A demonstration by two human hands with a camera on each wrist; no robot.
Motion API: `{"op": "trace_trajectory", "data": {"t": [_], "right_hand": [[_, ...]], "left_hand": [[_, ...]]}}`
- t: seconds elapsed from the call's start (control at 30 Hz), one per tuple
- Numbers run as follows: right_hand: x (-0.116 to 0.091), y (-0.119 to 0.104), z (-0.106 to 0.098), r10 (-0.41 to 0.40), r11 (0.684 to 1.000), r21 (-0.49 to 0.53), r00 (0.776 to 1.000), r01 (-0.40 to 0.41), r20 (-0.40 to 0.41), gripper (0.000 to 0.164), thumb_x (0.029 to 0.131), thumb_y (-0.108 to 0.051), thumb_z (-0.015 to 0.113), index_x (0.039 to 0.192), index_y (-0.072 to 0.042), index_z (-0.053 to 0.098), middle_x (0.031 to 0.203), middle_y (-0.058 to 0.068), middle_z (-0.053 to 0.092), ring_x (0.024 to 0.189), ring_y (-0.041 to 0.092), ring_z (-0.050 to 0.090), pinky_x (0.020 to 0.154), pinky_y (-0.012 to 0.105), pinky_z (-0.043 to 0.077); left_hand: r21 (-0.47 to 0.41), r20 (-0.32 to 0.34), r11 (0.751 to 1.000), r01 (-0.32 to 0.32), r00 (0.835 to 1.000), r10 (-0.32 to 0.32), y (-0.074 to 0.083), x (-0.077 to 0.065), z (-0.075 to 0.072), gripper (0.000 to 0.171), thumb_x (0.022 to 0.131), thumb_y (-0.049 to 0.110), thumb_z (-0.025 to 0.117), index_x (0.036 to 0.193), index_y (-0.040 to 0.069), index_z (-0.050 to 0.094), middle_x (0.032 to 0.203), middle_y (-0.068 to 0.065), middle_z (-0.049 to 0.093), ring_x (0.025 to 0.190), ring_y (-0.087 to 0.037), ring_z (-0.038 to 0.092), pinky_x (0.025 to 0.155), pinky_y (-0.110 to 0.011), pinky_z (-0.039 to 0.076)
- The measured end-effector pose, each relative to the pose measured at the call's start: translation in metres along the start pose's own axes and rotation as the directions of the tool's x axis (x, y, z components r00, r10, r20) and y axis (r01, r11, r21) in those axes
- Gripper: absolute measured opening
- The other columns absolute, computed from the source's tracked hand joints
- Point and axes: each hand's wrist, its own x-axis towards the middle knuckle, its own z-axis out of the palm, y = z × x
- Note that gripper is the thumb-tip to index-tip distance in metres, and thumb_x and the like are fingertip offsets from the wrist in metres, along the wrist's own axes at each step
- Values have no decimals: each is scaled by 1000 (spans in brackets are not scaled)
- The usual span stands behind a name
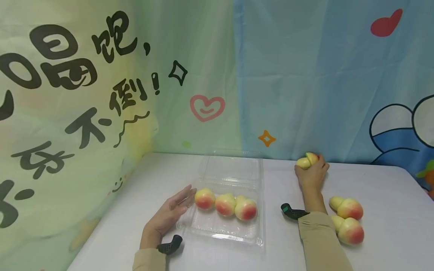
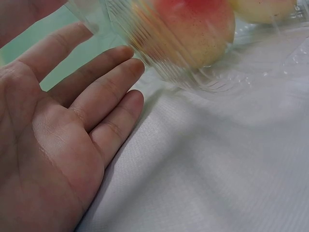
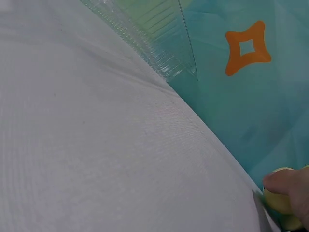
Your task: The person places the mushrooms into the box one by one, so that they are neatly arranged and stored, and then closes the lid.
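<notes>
At the back edge of the table my right hand (image 1: 312, 175) grips a yellow peach (image 1: 303, 163), its fingers and thumb around the fruit. In the right wrist view only the thumb (image 3: 282, 182) and a bit of the peach (image 3: 277, 200) show at the lower right corner. My left hand (image 1: 173, 210) lies beside the clear plastic clamshell box (image 1: 223, 230), fingers extended with the fingertips right at its left wall. Inside the box a row of yellow-and-red peaches (image 1: 205, 199) sits along the middle. The box lid (image 1: 234, 167) is folded back, away from me.
To the right of my right forearm, more peaches (image 1: 350, 230) lie on the white table (image 1: 285, 248). A printed curtain (image 1: 288, 94) hangs right behind the table's back edge, and another patterned cloth (image 1: 84, 158) runs along the left.
</notes>
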Motion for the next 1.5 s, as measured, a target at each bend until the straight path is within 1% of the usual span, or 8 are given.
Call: {"op": "trace_trajectory", "data": {"t": [0.23,0.4,0.57,0.67,0.93,1.17,1.4,1.5], "right_hand": [[-2,1,-10,-19,1000,-21,1000,19,8,84,79,-16,67,146,-5,19,143,26,30,128,45,37,107,54,32],[-1,3,-12,-32,998,-62,999,33,14,84,79,-20,69,147,-7,21,142,24,34,127,43,39,105,56,33],[-1,5,-9,-56,997,-54,998,54,-19,82,78,-21,70,145,-7,26,140,23,35,126,41,40,104,55,35],[-4,6,-9,-64,997,-54,997,62,-37,81,77,-20,71,144,-6,27,139,23,34,125,42,41,104,54,36],[-11,7,-12,-92,993,-85,994,86,-59,81,76,-19,73,142,-3,30,138,22,35,121,43,44,101,54,38],[-21,5,-12,-113,991,-77,992,108,-56,81,75,-18,73,142,1,32,136,25,37,121,44,44,101,53,38],[-37,6,-7,-132,988,-88,990,127,-48,82,74,-17,74,142,0,31,136,24,37,119,44,45,99,53,39],[-44,3,-4,-140,987,-83,989,136,-52,81,73,-16,73,141,1,32,135,24,38,116,45,46,97,54,40]], "left_hand": [[-8,17,1000,-16,1000,16,0,4,3,71,91,6,57,152,14,21,157,-10,26,145,-25,23,118,-51,2],[-28,37,999,-27,999,28,0,5,6,72,91,3,56,152,12,19,157,-11,24,145,-26,22,118,-49,3],[-9,15,1000,-26,1000,26,1,5,7,72,91,4,56,152,13,20,157,-12,24,145,-30,23,118,-51,6],[3,-5,1000,-8,1000,8,2,4,8,72,91,6,58,152,15,21,157,-10,26,144,-28,24,118,-49,9],[3,18,1000,-16,1000,16,5,7,7,70,93,4,55,152,14,19,157,-10,25,144,-27,24,118,-48,9],[-8,14,1000,-18,1000,18,5,9,5,70,92,3,54,152,13,19,157,-10,25,145,-28,22,118,-48,6],[20,-14,1000,8,1000,-7,3,3,5,70,93,4,55,152,15,20,157,-10,26,144,-28,25,118,-46,10],[27,-23,1000,-6,1000,7,4,0,4,69,93,4,54,152,14,21,156,-12,27,143,-32,26,118,-49,10]]}}
